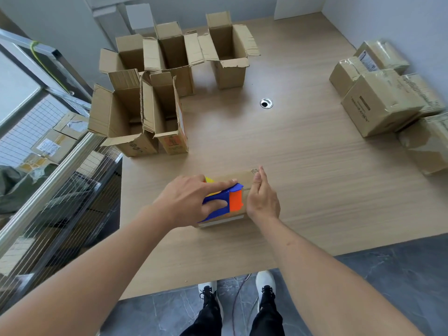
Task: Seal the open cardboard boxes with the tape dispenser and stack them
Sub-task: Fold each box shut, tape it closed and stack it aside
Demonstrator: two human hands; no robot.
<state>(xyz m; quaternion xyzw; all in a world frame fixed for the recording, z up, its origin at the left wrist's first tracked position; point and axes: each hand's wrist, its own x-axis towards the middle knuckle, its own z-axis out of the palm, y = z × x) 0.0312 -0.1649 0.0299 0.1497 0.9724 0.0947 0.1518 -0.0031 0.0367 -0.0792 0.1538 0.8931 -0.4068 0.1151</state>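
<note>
We have one closed box (244, 180) lying on the desk (303, 166) right in front of us, near the front edge, and both hands are on it. Our left hand (191, 202) holds the tape dispenser (228, 200), the blue-and-orange one, with the forefinger stretched along its top and the thumb curled against its blue side; that grip is closed round the tool. The dispenser sits on the box top, over its left and middle part, with the orange end pointing to our right.

Our right hand (263, 197) lies just beside the dispenser's orange end, fingers straight and together, edge-on against the right part of the box. It holds nothing; it seems to be steadying the carton.

What matters for the next stroke is the line of the box. Its long axis appears to run from our left to our right, tilted slightly away on the right side, and the dispenser lies along that same line. So the run of tape, as we judge it, goes along the length of the box, and the right hand stands in that path at the far end. We cannot see the seam or any tape under the tool.

The open boxes (155, 93) stand well apart at the far left of the desk, flaps up, and the sealed stack (380, 103) sits at the far right.
</note>
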